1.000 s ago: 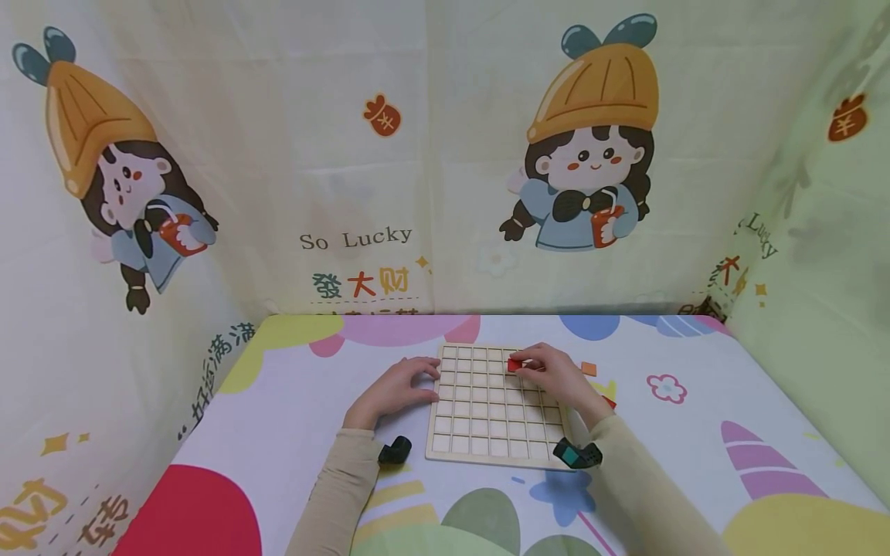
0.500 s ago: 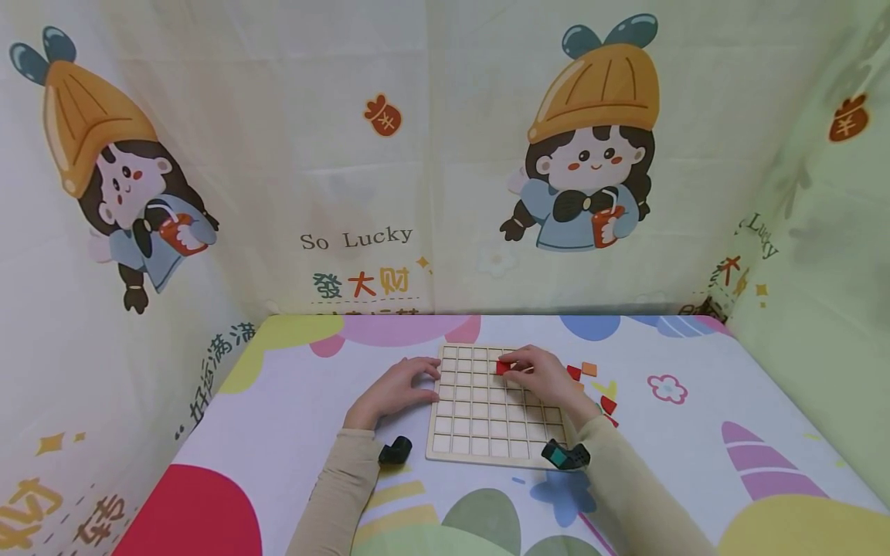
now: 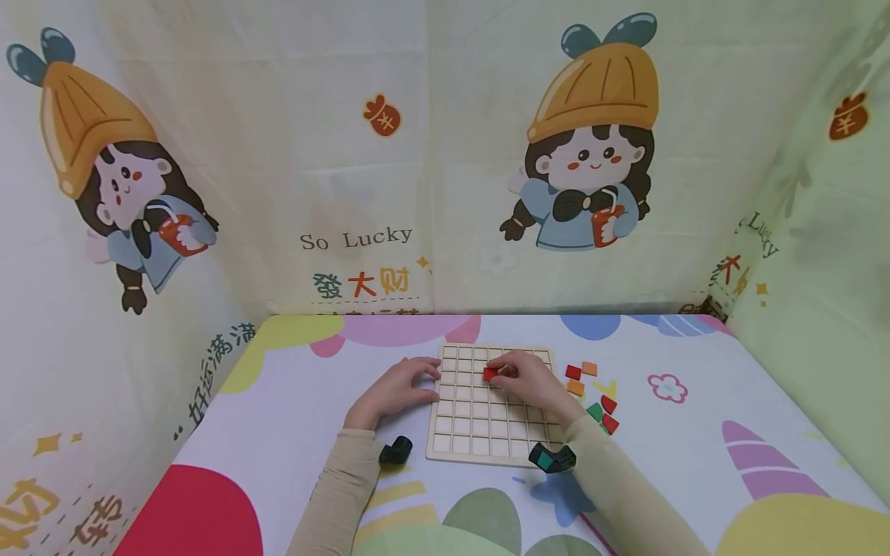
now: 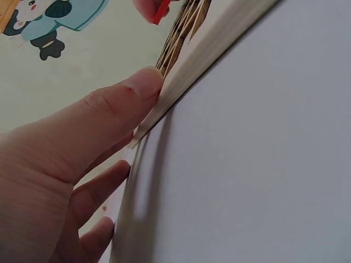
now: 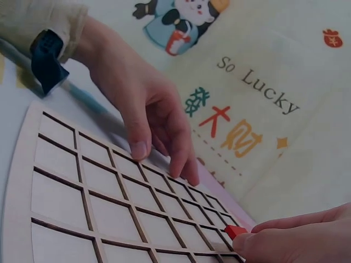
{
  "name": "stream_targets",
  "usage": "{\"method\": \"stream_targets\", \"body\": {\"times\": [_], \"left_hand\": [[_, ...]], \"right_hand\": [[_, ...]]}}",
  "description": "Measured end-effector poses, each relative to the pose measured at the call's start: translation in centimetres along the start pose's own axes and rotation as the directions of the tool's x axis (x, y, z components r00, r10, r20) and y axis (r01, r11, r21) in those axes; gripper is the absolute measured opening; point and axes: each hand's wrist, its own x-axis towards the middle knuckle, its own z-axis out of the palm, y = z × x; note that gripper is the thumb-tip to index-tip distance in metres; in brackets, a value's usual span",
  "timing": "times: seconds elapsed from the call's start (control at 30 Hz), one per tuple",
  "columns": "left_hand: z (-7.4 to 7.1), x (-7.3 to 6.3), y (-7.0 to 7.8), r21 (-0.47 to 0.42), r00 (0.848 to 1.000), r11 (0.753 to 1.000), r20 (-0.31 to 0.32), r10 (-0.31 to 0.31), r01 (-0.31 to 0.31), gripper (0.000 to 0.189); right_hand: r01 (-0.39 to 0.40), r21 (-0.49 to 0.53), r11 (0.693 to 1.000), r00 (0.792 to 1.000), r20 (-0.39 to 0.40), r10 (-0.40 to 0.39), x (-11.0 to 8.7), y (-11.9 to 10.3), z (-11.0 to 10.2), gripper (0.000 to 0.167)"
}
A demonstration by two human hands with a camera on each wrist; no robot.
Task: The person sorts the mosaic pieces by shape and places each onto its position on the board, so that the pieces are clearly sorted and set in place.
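A wooden grid board (image 3: 499,446) with square cells lies flat on the table. My left hand (image 3: 392,392) rests at the board's left edge, thumb (image 4: 123,98) and fingers spread along the side without curling round it. Between thumb and fingertips, my right hand (image 3: 534,378) pinches a small red tile (image 3: 490,374) over the upper middle of the grid. In the right wrist view, that red tile (image 5: 235,230) shows at the fingertips, close to the grid bars. Whether it touches a cell I cannot tell.
Right of the board lie loose pieces: a red square (image 3: 573,372), two orange pieces (image 3: 575,388), a green piece (image 3: 595,411) and two red pieces with a curved side (image 3: 609,404). A patterned cloth (image 3: 667,471) covers the table; printed curtains (image 3: 459,177) stand behind.
My right hand has moved left and slightly nearer across the grid with the red tile, uncovering the loose pieces on the right. The left hand has stayed in place.
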Motion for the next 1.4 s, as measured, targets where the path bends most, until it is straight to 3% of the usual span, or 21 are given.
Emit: {"method": "stream_targets", "body": {"times": [0.6, 0.8, 1.4], "left_hand": [[0.3, -0.1, -0.4, -0.009, 1.0, 1.0, 0.0, 0.003, -0.003, 0.029], [0.2, -0.1, -0.2, -0.004, 1.0, 1.0, -0.009, 0.008, -0.008, 0.028], [0.1, -0.1, -0.1, -0.014, 1.0, 0.999, -0.002, -0.031, 0.031, 0.028]], "right_hand": [[-0.03, -0.028, 0.999, 1.0, 0.004, 0.03, 0.3, -0.8, 1.4, 0.022], [-0.007, -0.043, 0.999, 1.0, -0.011, 0.007, 0.4, -0.7, 1.6, 0.022], [-0.025, -0.053, 0.998, 1.0, -0.018, 0.024, 0.7, -0.7, 1.9, 0.023]]}}
